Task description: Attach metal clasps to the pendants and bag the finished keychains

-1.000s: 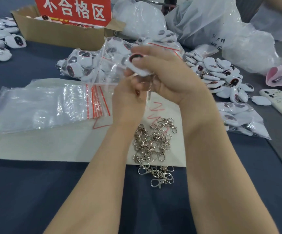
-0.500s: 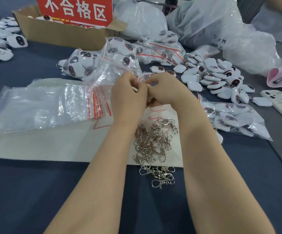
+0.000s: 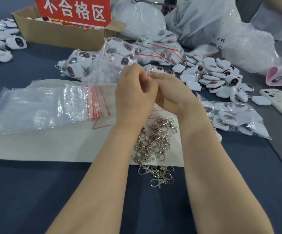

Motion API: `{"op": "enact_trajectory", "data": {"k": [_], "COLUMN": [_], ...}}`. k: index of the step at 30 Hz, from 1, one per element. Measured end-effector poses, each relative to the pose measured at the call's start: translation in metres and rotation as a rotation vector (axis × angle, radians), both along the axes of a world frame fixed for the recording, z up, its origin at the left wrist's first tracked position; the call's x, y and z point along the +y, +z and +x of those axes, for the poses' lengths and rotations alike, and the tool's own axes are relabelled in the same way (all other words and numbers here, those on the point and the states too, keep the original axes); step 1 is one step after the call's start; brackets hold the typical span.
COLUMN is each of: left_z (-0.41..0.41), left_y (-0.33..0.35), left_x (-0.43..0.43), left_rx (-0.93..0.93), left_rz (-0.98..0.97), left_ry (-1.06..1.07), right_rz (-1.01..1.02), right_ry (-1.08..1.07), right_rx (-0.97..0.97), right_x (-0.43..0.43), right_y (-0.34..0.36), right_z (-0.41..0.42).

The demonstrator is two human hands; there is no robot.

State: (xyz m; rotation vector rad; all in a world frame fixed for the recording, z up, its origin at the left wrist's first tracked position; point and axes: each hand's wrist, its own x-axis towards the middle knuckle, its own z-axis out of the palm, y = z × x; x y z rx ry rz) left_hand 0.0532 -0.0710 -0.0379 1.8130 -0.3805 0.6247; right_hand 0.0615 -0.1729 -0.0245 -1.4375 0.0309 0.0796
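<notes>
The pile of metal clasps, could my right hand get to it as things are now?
Probably yes, once it lets go: the right hand pinches a bag's red zip strip, while the clasps lie uncovered on the table between the forearms.

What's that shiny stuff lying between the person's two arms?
A heap of silver metal clasps lies between the left forearm and right forearm, partly on the white sheet, partly on the blue table, in the head view.
</notes>
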Motion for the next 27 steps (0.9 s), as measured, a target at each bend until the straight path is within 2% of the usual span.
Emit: {"op": "enact_trajectory", "data": {"k": [3, 5, 10, 15, 18, 22, 25, 27], "left_z": [-0.003, -0.002, -0.001, -0.002, 0.004, 0.013, 0.016, 0.016], "left_y": [0.003, 0.002, 0.003, 0.008, 0.008, 0.004, 0.002, 0.002], "left_x": [-0.002, -0.002, -0.002, -0.001, 0.005, 0.011, 0.013, 0.013], "left_rx": [-0.047, -0.043, -0.04, -0.013, 0.05, 0.17, 0.184, 0.175], "left_rz": [-0.051, -0.078, -0.195, -0.316, -0.403, -0.554, -0.557, -0.558], "left_ry": [-0.021, -0.02, -0.022, -0.069, 0.031, 0.122, 0.145, 0.14], "right_rz": [0.165, 0.152, 0.029, -0.402, -0.483, -0.362, -0.636, -0.612], "right_ry": [0.027, -0.009, -0.088, -0.256, -0.239, -0.317, -0.259, -0.26], "right_rx": [0.038, 0.074, 0.047, -0.104, -0.1, -0.066, 0.063, 0.044], "right_x": [0.002, 0.007, 0.016, 0.009, 0.003, 0.002, 0.002, -0.001], "right_y": [-0.001, 0.001, 0.015, 0.031, 0.037, 0.041, 0.033, 0.035], "right_z": [-0.002, 0.0, 0.0, 0.002, -0.002, 0.001, -0.006, -0.005]}}
